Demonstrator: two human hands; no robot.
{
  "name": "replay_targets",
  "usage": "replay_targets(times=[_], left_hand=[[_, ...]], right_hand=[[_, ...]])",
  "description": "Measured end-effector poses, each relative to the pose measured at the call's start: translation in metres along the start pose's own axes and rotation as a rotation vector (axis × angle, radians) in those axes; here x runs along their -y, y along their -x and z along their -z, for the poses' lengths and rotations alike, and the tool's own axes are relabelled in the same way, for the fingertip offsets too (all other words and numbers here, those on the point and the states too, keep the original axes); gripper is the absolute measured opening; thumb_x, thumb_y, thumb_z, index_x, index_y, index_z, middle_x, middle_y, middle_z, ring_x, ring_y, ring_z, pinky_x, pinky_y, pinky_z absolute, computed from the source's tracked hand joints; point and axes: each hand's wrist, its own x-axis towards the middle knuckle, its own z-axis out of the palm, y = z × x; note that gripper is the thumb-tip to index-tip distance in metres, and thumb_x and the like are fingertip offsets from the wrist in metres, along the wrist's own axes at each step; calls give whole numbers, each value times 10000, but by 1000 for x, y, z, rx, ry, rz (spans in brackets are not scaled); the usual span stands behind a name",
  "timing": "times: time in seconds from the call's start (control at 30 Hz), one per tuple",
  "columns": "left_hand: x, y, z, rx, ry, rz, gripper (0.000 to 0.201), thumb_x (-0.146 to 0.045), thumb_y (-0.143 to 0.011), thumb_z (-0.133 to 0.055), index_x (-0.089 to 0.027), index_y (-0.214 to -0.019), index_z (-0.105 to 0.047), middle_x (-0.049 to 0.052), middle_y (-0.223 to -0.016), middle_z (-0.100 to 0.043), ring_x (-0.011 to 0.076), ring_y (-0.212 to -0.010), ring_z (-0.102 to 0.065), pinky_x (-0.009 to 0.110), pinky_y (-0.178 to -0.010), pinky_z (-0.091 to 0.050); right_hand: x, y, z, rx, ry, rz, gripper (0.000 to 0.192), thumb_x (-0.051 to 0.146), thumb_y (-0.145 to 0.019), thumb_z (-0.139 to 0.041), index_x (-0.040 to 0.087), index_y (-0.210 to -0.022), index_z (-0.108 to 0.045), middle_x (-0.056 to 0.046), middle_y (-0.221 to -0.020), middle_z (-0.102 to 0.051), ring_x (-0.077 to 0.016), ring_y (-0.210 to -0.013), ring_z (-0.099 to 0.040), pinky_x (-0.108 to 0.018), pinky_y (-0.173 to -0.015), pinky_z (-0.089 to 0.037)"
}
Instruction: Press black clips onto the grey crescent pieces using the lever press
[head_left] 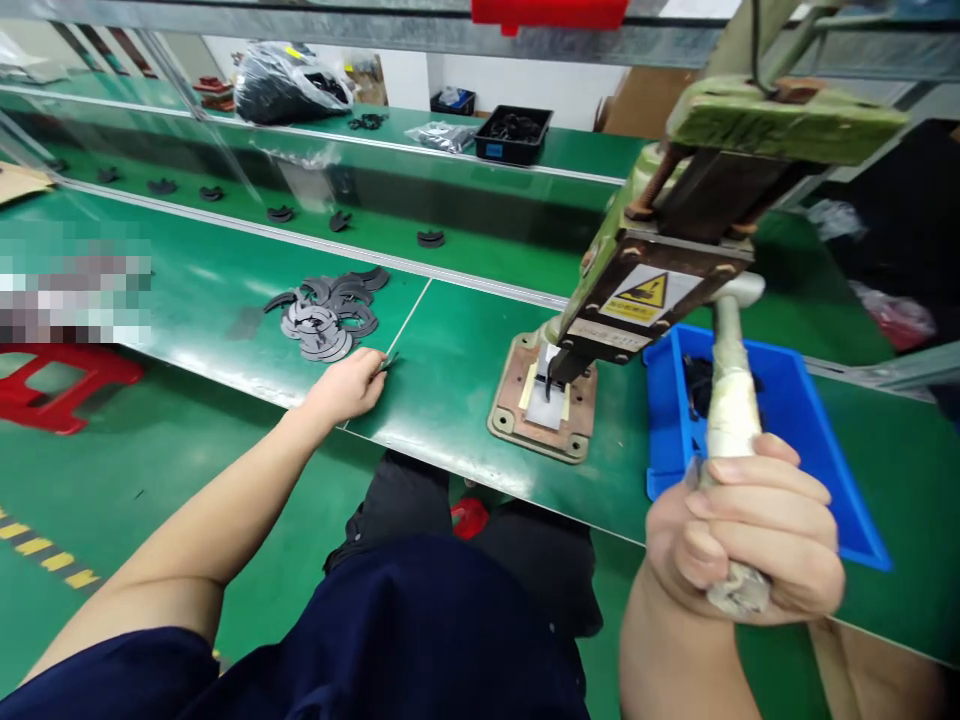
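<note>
The hand press (660,250) stands on the green workbench (225,290) at the right, and the right hand (750,530) is closed in a full fist around its wrapped lever (731,400), which runs upward and away from the hand to the press head. The pile of flat dark parts (330,312) lies well to the left of the press base plate (541,400). The left hand (346,385) is nearer to it, just below, and pinches one small dark part (390,362) between its fingertips.
</note>
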Motion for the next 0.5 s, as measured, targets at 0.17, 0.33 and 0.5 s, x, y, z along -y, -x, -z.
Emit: replay_targets(times=[0.17, 0.33, 0.5], left_hand=[[-43, -22, 0, 236, -52, -276, 227, -419, -971, -646, -258, -1120, -706, 108, -1497, -645, 344, -1246, -677, 465, -1055, -519], [-60, -40, 9, 301, 113, -220, 416, -595, -958, -665, -251, -1188, -713, 101, -1321, -719, 297, -1126, -709, 425, -1004, -552], [-71, -53, -2, 375, 158, -428, 513, -522, -930, -749, -236, -1354, -702, 147, -1417, -672, 342, -1331, -621, 458, -1158, -469]], right_hand=[[14, -3, 10, 163, 74, -126, 485, 490, -853, -751, 250, -554, -454, 60, -572, -543, -167, -706, -651, -532, -935, -597], [17, -4, 11, 184, 61, -140, 478, 456, -869, -762, 244, -565, -460, 60, -593, -548, -161, -740, -656, -527, -973, -589], [18, -4, 9, 174, 58, -132, 473, 456, -886, -757, 244, -577, -468, 56, -603, -546, -160, -755, -655, -534, -984, -588]])
